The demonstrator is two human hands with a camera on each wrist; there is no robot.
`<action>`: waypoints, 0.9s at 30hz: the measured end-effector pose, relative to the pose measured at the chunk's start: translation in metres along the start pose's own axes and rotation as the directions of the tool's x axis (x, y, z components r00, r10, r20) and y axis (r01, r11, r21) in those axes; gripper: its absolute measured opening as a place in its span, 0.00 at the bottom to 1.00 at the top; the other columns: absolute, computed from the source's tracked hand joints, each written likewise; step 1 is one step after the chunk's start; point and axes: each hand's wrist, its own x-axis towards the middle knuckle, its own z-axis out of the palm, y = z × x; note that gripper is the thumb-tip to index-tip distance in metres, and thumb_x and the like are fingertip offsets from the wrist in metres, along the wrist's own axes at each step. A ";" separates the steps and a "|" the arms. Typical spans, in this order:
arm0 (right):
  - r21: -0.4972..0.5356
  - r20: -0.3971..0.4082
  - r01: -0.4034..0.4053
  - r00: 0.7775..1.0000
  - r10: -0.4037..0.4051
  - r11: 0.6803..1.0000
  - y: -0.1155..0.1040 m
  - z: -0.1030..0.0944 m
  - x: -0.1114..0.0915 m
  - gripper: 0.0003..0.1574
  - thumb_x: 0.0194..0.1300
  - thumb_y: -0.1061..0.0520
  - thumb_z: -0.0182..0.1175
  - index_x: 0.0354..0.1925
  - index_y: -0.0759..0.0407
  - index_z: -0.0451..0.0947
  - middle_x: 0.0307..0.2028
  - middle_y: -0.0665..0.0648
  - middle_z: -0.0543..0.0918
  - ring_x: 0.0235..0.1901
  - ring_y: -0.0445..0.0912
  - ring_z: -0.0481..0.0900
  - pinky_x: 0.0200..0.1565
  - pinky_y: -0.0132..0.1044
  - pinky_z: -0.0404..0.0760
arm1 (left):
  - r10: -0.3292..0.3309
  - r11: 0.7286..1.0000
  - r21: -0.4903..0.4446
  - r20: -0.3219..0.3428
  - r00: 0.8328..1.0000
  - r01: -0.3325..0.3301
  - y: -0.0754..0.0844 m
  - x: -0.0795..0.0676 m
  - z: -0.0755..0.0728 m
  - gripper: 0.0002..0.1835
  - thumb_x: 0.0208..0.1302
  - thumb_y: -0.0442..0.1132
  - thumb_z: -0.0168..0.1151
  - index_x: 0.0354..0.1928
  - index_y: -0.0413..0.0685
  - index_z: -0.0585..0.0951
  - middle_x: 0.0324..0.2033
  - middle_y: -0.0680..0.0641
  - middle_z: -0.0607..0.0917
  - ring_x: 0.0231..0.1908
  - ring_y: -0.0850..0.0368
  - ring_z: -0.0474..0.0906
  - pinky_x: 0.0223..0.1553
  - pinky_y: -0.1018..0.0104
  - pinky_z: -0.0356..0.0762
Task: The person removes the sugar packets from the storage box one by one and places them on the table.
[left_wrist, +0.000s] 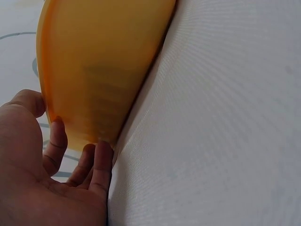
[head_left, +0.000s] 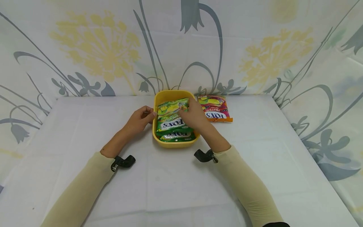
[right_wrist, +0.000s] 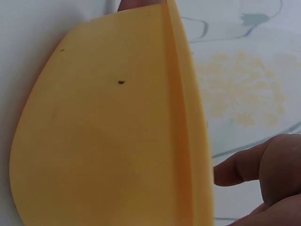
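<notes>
A yellow plastic container [head_left: 175,145] stands at the back of the white table. My left hand [head_left: 139,119] pinches its left rim, thumb at the edge and fingers against the outer wall [left_wrist: 108,56]. Inside lie green Fox's candy packets, one upper packet [head_left: 170,118] partly over a lower one [head_left: 177,136]. Over the container's right side, my right hand [head_left: 194,116] grips the upper packet's right edge, thumb on its face; the other fingertips are hidden. In the right wrist view, the thumb [right_wrist: 240,167] shows beyond the rim [right_wrist: 193,122].
To the right of the container lies a red Fox's Fruits candy packet [head_left: 214,108], near the table's back edge. A floral cloth [head_left: 167,47] hangs behind the table [head_left: 170,186]. Black wrist cameras [head_left: 204,155] jut inward from both sleeves.
</notes>
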 end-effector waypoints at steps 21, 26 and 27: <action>0.364 0.164 -0.205 0.974 0.154 0.909 0.011 0.004 0.011 0.50 0.78 0.54 0.61 0.83 0.54 0.43 0.66 0.65 0.71 0.59 0.57 0.82 0.59 0.51 0.84 | 0.015 1.000 0.009 0.005 1.000 -0.015 0.000 0.002 -0.001 0.19 0.83 0.48 0.54 0.58 0.38 0.74 0.53 0.38 0.83 0.49 0.48 0.81 0.57 0.58 0.77; 0.353 0.123 -0.190 0.980 0.156 0.916 0.009 0.004 0.006 0.49 0.78 0.55 0.63 0.83 0.55 0.46 0.67 0.66 0.70 0.61 0.58 0.80 0.60 0.52 0.84 | 0.022 1.000 0.012 0.007 1.000 -0.022 -0.002 0.002 -0.001 0.18 0.83 0.48 0.54 0.57 0.38 0.74 0.52 0.37 0.83 0.48 0.49 0.81 0.56 0.59 0.77; 0.348 0.117 -0.188 0.981 0.157 0.918 0.009 0.003 0.006 0.49 0.77 0.55 0.63 0.83 0.55 0.46 0.68 0.66 0.70 0.62 0.58 0.80 0.61 0.53 0.83 | 0.024 1.000 0.011 0.007 1.000 -0.024 -0.002 0.002 -0.001 0.18 0.83 0.47 0.54 0.57 0.38 0.74 0.52 0.37 0.83 0.48 0.50 0.81 0.56 0.59 0.77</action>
